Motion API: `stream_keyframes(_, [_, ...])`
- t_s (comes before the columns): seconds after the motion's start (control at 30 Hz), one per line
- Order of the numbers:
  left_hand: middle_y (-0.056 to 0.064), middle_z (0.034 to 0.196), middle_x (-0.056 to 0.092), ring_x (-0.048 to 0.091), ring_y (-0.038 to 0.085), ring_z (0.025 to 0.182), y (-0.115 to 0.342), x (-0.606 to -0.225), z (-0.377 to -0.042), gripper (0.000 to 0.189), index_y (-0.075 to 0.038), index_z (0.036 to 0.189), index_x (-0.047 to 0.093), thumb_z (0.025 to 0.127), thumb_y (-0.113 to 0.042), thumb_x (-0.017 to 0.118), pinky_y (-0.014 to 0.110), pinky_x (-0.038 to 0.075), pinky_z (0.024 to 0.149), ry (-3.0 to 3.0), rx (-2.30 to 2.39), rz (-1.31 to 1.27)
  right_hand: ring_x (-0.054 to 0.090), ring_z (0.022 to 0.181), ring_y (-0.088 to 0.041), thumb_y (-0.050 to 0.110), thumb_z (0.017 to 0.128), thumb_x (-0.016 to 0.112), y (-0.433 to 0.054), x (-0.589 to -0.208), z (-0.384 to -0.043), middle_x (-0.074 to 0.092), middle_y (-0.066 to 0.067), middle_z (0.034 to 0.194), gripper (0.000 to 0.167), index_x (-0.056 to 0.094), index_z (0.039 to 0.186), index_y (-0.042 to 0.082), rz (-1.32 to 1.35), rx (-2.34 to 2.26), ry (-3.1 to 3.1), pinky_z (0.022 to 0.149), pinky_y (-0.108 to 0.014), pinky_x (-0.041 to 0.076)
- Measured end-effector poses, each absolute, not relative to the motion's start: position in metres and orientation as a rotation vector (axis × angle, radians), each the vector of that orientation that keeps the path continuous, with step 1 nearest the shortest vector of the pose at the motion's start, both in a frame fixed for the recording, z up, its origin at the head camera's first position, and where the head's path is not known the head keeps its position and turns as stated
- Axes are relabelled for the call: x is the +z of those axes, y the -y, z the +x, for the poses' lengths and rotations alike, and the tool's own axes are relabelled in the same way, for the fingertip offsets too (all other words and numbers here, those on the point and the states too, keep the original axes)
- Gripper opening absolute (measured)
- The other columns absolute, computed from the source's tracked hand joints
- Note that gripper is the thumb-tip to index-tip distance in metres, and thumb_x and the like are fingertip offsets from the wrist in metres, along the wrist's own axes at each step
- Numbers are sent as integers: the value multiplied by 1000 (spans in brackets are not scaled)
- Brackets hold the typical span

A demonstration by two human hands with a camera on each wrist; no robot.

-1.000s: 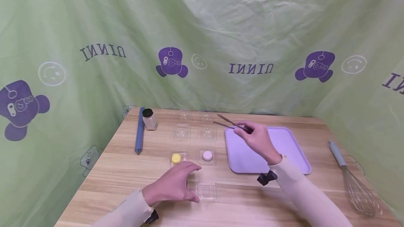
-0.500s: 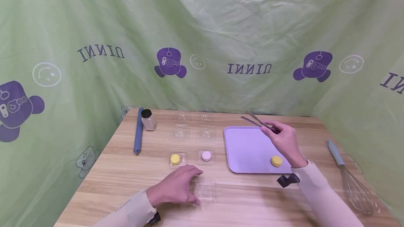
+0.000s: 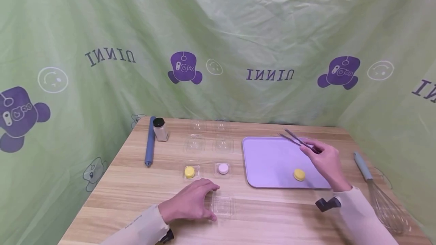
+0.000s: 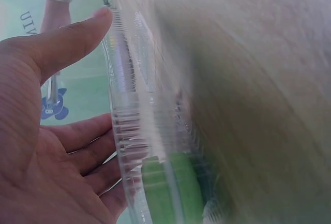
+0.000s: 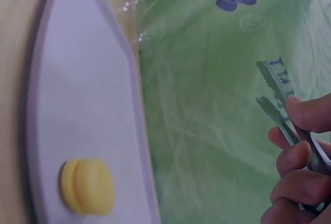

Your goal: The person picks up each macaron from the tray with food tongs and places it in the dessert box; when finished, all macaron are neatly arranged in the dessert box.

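In the head view my left hand (image 3: 190, 202) curves around a small clear plastic box (image 3: 223, 205) near the table's front, thumb on the near side, fingers on the far side. The left wrist view shows a green macaron (image 4: 173, 190) in the box, hidden under the hand from above. My right hand (image 3: 325, 160) grips dark tongs (image 3: 297, 139), tips apart with nothing between them, above the lilac tray (image 3: 262, 165). A yellow macaron (image 3: 299, 174) lies on the tray. Another yellow macaron (image 3: 189, 172) and a pink macaron (image 3: 223, 168) sit in clear boxes.
Several clear boxes or lids (image 3: 195, 143) stand at the back. A blue rolling pin (image 3: 150, 141) and a black-lidded jar (image 3: 161, 129) lie or stand at the back left. A whisk (image 3: 379, 196) lies along the right edge. A green curtain (image 3: 218, 97) hangs behind the table.
My right hand has moved right with the tongs, uncovering the yellow macaron on the tray. My left hand has stayed almost in place around the box.
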State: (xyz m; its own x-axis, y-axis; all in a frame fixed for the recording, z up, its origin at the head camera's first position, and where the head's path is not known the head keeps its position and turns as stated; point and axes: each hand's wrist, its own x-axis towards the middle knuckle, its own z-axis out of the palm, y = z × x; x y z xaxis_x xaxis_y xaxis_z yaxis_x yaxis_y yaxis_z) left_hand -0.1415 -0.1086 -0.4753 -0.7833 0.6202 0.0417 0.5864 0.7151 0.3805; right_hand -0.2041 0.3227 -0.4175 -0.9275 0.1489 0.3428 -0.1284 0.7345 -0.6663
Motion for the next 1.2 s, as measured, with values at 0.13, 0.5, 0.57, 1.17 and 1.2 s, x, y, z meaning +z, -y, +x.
stream_keyframes(0.13, [-4, 128, 66, 60, 14, 120, 107, -476, -142, 82, -15, 135, 62, 68, -56, 87, 34, 52, 107, -2819, 578, 1000, 49, 65, -2, 37, 93, 73, -338, -426, -199, 63, 3, 75, 37, 76, 117, 8, -33, 993, 2610, 53, -22, 41])
stream_keyframes(0.5, [-4, 126, 66, 60, 14, 118, 107, -473, -142, 80, -15, 133, 64, 68, -55, 87, 36, 52, 106, -2805, 604, 970, 50, 86, 16, 30, 95, 71, -382, -451, -182, 73, -25, 116, 35, 74, 116, 2, 85, 957, 2780, 69, -13, 42])
stream_keyframes(0.57, [-4, 126, 66, 60, 14, 118, 107, -474, -142, 80, -15, 133, 64, 68, -55, 87, 35, 52, 106, -2807, 605, 972, 56, 88, 8, 29, 94, 72, -388, -455, -178, 74, -25, 115, 32, 75, 113, 3, 98, 931, 2823, 71, -16, 44])
stream_keyframes(1.17, [-3, 124, 67, 60, 13, 117, 108, -477, -144, 79, -14, 131, 65, 67, -54, 88, 35, 53, 106, -2825, 624, 966, 56, 78, -9, 31, 88, 77, -402, -479, -162, 76, -12, 99, 29, 77, 108, 10, 125, 757, 2990, 66, -22, 41])
stream_keyframes(1.2, [-3, 124, 67, 60, 13, 117, 108, -477, -144, 79, -14, 131, 65, 67, -54, 88, 35, 53, 106, -2824, 627, 961, 58, 80, -12, 32, 88, 77, -401, -479, -161, 76, -13, 100, 29, 77, 108, 10, 126, 752, 2992, 67, -23, 42])
